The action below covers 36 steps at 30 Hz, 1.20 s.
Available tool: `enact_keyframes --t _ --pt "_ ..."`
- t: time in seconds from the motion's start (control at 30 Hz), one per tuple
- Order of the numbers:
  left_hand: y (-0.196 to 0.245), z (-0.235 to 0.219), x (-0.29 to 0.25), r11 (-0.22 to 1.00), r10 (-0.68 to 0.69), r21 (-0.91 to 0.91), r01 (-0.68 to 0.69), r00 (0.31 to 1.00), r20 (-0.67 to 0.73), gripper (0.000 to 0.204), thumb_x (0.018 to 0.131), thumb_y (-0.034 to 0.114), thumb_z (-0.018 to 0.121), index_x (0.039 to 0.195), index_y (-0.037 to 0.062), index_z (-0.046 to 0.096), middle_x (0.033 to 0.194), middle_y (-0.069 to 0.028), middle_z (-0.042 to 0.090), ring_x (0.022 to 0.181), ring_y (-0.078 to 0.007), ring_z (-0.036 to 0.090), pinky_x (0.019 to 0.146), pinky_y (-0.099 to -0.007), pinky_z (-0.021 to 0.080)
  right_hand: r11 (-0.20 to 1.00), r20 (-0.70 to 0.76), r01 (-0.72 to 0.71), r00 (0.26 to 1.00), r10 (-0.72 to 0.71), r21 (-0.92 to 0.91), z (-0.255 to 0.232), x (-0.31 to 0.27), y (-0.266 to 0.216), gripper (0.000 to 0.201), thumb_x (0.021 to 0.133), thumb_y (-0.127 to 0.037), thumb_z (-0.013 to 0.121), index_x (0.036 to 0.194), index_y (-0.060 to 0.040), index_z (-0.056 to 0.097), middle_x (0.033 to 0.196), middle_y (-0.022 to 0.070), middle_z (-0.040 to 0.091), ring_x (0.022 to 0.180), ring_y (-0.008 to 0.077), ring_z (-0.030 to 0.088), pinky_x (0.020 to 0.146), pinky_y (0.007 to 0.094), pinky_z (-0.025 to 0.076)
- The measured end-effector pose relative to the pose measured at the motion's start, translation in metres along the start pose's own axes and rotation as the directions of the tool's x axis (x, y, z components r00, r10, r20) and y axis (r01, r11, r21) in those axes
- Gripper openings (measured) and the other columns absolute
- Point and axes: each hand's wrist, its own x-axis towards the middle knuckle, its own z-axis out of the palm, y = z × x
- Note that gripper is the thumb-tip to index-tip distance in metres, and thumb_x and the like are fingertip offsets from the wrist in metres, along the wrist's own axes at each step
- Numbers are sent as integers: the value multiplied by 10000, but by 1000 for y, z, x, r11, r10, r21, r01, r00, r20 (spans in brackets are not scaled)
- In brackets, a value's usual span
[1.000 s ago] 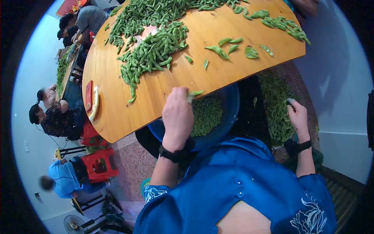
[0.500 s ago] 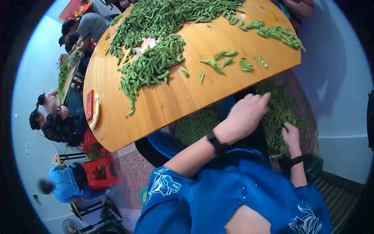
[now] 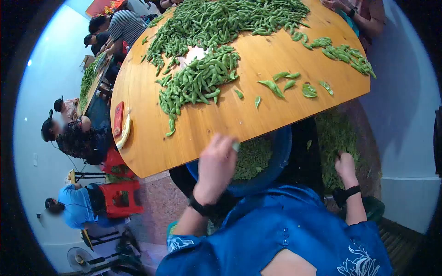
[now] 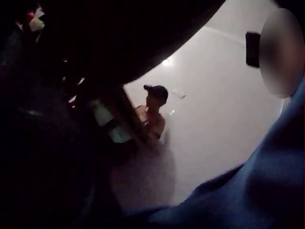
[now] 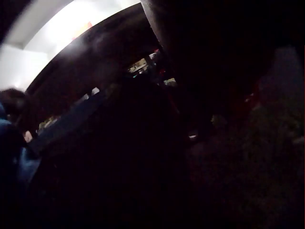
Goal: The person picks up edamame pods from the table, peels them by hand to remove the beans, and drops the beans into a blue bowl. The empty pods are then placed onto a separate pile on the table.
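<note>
In the head view my left hand point(image 3: 218, 162) is at the near edge of the wooden table point(image 3: 198, 149), beside a blue basin point(image 3: 284, 158) of small green beans point(image 3: 253, 158). Its fingers are bent, and a pale greenish patch shows at the thumb side; I cannot tell whether a pod is between them. My right hand point(image 3: 346, 168) reaches down at the right to a heap of green pods point(image 3: 338, 138) below table height. Its fingertips point into that heap, and what they touch is hidden. Both wrist views are very dark and show neither hand clearly.
Edamame pods point(image 3: 198, 83) are piled across the table, with several loose pods point(image 3: 271, 87) nearer its edge. A red packet point(image 3: 118, 118) and a pale curved strip point(image 3: 124, 132) lie at the left. Other people sit at the left around red stools point(image 3: 122, 198).
My left hand let its pod out of sight, swung right toward the floor heap, then came back to the table edge by the basin. My right hand has lowered into the heap.
</note>
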Motion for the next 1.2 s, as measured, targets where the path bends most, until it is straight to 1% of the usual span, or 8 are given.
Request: enact_keyframes --t 0.17,0.33,0.5,0.67,0.77,0.87,1.0,1.2 --pt "-37 -22 81 952 204 277 -131 945 -254 199 768 -52 516 939 -2 605 906 -169 552 808 -357 581 697 -423 478 903 -168 274 959 -229 330 -76 -13 -80 170 835 -79 563 965 16 616 820 213 636 749 359 631 642 395 486" --pt "-66 -10 115 958 5 286 14 998 -65 180 758 -43 516 907 13 602 952 -153 561 862 -368 595 735 -441 488 680 -99 354 918 -385 642 -91 -17 -134 257 837 -71 554 1078 -4 614 833 178 652 706 249 646 654 323 489" --pt "-66 -12 111 985 58 165 -48 997 -54 115 757 22 571 871 34 587 956 -149 562 843 -379 593 732 -441 490 507 -116 447 823 -557 737 -106 -7 -199 255 855 -83 545 1083 9 611 785 157 647 665 215 630 640 312 490" --pt "-63 -2 95 998 31 54 -25 994 -107 122 789 55 617 884 10 556 795 -201 616 759 -394 598 665 -437 479 449 -37 362 810 -586 817 -103 18 -252 266 883 -100 520 1104 22 605 662 36 583 569 96 536 526 258 432" --pt "-41 -5 71 936 -45 -352 20 997 -63 158 828 57 625 974 15 582 784 -90 624 648 -169 611 557 -302 476 411 49 260 794 -606 874 -104 26 -275 267 900 -115 511 1118 7 604 674 12 583 547 79 530 502 238 431" --pt "-20 -4 42 675 -197 -717 173 979 51 322 869 25 592 1189 32 560 918 -49 605 554 -68 560 461 -225 447 353 160 100 755 -636 930 -106 19 -288 249 920 -127 500 1113 -12 608 687 -3 579 529 55 516 483 214 428" --pt "-26 12 21 645 -188 -742 184 979 79 408 876 17 581 1279 60 533 953 -50 590 577 -71 563 496 -226 466 340 255 -6 674 -693 940 -110 9 -294 224 935 -139 501 1092 -27 615 682 -12 567 508 41 500 462 201 408" --pt "-19 13 9 868 -32 -494 -59 984 -174 445 842 -4 590 1280 46 528 867 -77 565 673 -134 577 610 -268 485 369 328 -70 628 -705 927 -105 3 -293 205 945 -182 507 1052 -54 626 690 -28 570 501 30 494 446 185 387"
